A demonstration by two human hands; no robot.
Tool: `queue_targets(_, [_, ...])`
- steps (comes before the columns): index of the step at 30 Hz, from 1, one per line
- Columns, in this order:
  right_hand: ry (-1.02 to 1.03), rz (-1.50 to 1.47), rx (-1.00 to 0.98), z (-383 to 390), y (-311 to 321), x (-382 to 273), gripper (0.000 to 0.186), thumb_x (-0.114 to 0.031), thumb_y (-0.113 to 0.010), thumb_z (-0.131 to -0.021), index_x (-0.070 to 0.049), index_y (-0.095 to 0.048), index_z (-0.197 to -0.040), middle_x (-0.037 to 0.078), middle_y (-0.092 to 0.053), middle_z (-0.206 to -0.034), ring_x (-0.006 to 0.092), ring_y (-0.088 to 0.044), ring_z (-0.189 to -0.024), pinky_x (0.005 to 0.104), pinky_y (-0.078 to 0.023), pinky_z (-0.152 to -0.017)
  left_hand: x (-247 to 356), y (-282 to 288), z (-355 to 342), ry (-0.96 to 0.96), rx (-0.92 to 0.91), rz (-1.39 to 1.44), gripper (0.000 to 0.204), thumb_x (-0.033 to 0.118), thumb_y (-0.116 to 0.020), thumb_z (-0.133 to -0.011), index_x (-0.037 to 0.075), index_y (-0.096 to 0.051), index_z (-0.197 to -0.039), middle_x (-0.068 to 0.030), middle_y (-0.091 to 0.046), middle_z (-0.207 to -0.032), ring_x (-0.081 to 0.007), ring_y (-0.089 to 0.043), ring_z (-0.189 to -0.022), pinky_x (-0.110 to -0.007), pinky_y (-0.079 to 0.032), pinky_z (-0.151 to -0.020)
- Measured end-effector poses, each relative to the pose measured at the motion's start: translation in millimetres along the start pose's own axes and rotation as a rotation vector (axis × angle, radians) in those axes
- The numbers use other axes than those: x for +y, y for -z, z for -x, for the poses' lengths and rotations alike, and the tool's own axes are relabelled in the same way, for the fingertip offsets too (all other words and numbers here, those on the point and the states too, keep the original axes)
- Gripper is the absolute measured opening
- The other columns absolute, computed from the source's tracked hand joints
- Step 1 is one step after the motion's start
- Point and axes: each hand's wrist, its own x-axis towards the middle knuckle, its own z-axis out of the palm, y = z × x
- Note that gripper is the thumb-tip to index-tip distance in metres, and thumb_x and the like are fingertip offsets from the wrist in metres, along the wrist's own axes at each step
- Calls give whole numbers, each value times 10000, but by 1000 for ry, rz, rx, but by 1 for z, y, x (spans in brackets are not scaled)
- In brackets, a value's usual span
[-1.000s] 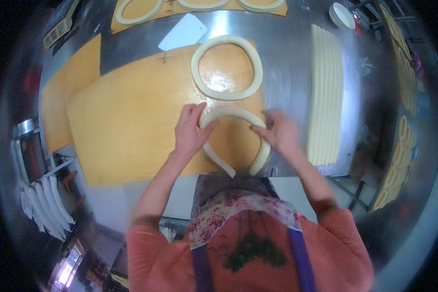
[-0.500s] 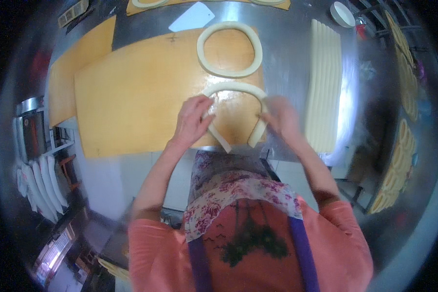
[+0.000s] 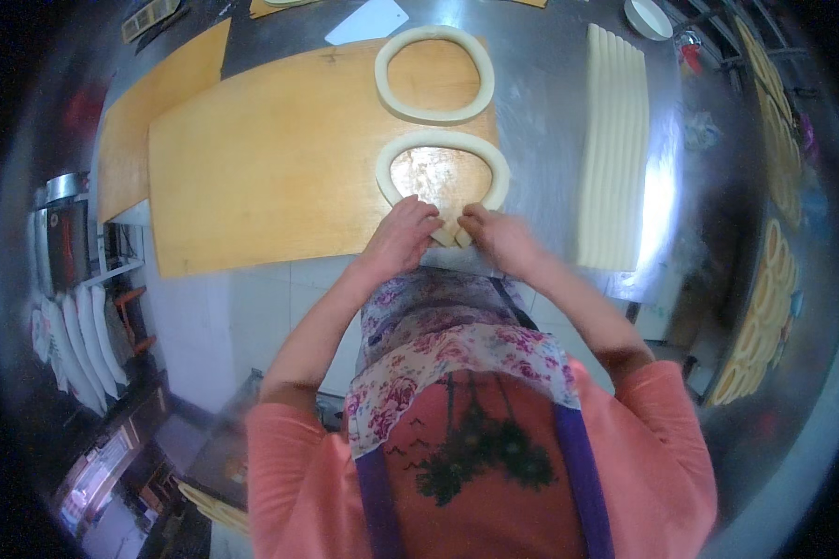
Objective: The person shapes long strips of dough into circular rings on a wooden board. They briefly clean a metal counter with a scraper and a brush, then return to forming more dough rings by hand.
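A pale dough strip (image 3: 441, 140) lies bent into a loop at the right end of a wooden board (image 3: 261, 168), its two cut ends close together on the near side. My left hand (image 3: 405, 233) has its fingers closed round the left end. The right end is pinched in my right hand (image 3: 499, 238). Between the hands, the ends sit side by side; whether they touch I cannot make out. Just beyond lies a closed dough ring (image 3: 382, 79) on the same board.
Several straight dough strips (image 3: 613, 149) lie side by side on the metal table (image 3: 541, 121) at the right. A white scraper (image 3: 368, 20) and a white bowl (image 3: 649, 19) are at the back. Another board (image 3: 172, 112) is at the left; trays of dough rings (image 3: 760, 321) stand far right.
Both hands have come toward each other and drawn the strip's ends together, turning the open arch into a nearly closed loop. The view has shifted slightly.
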Motion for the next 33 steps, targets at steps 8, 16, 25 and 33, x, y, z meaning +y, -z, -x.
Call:
queue_targets(8, [-305,-75,626,-48,9,36,365,-238,-770,-786,-40,-701,-1085,170,-671,-1131,375,-640,-1041,467,-510,-928,-7,8,-14,70,210,-12,357,79,-666,-818,59,-665,-1174,-162,-589,-1246,-360,-537,-1212,-511,-371,-1145])
queue_targets(16, [-428,-148,533,-102,1,65,374,-300,-767,-803,-67,-709,-1089,180,-661,-1109,385,-630,-1041,482,-503,-904,-15,-1,-21,62,197,-177,334,143,-715,-817,51,-699,-1138,-159,-591,-1256,-337,-531,-1218,-503,-332,-1149])
queue_targets(25, [109,-133,144,-11,2,16,379,-213,-791,-752,-90,-708,-1101,73,-662,-1137,276,-598,-1123,476,-408,-1010,-1,2,6,18,90,16,400,141,-757,-798,80,-685,-1187,-152,-604,-1229,-334,-570,-1188,-537,-341,-1159])
queue_targets(33, [140,-16,192,-2,-34,3,325,-174,-768,-770,-107,-712,-1083,36,-660,-1105,223,-582,-1136,486,-353,-1053,-4,-4,4,-90,14,-129,354,178,-762,-803,105,-706,-1145,-80,-643,-1097,-278,-599,-1105,-525,-383,-1104])
